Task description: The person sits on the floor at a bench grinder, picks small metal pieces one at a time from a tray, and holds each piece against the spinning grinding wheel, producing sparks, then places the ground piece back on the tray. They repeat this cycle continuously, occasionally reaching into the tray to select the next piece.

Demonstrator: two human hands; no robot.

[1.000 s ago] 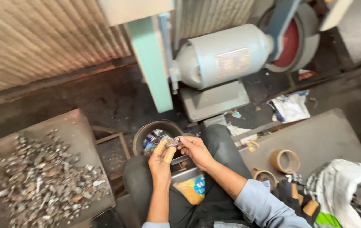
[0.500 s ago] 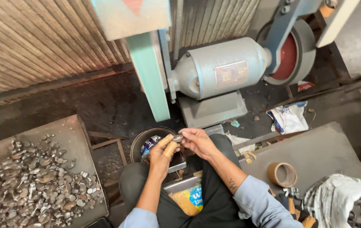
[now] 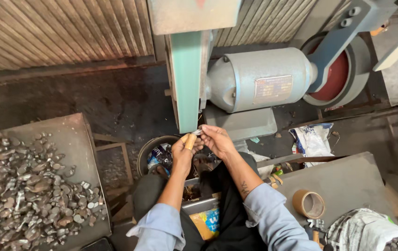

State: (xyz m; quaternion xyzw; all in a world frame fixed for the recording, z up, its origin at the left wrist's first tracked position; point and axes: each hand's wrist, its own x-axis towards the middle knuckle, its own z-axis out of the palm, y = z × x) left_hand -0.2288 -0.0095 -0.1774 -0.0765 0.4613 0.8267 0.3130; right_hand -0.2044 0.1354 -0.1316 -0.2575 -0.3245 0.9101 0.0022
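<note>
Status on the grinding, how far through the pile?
Done: cannot tell; no finished pieces are distinguishable. In hand: left hand and right hand hold one small metal piece at the green belt. Left: a big heap of metal parts on the tray.

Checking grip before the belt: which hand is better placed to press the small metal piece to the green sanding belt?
Probably the right hand: its fingertips pinch the small metal piece just beside the green sanding belt. The left hand sits lower, steadying with a taped thumb.
</note>
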